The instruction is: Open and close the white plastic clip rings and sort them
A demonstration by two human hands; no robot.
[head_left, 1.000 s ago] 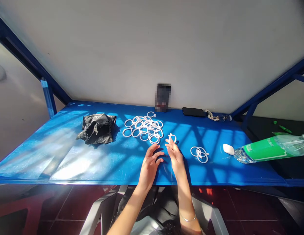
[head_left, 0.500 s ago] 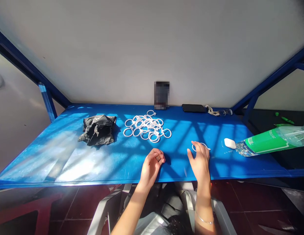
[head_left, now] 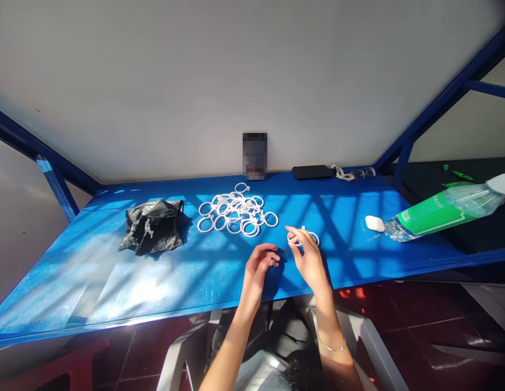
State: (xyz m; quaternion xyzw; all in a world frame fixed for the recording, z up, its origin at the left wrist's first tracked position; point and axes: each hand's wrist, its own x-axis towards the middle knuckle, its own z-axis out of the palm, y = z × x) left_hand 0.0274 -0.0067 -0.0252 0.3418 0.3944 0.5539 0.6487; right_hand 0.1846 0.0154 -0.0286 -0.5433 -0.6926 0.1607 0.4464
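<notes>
My right hand (head_left: 310, 259) is raised just above the blue table (head_left: 187, 271) and pinches a small bunch of linked white plastic rings (head_left: 303, 237) between thumb and fingers. My left hand (head_left: 258, 267) hovers close to its left, with the fingers curled towards the right hand; whether anything is in them does not show. A pile of several white rings (head_left: 234, 212) lies on the table beyond both hands, about a hand's length away.
A crumpled black plastic bag (head_left: 151, 233) lies left of the pile. A green-labelled bottle (head_left: 437, 210) lies on its side at the right edge, beside a small white case (head_left: 374, 223). A dark phone (head_left: 312, 172) and a blurred dark object (head_left: 254, 156) stand by the back wall.
My right hand left a single ring by the pile, reached right to the linked rings, picked them up and brought them back towards the left hand. The left hand's fingers curled in.
</notes>
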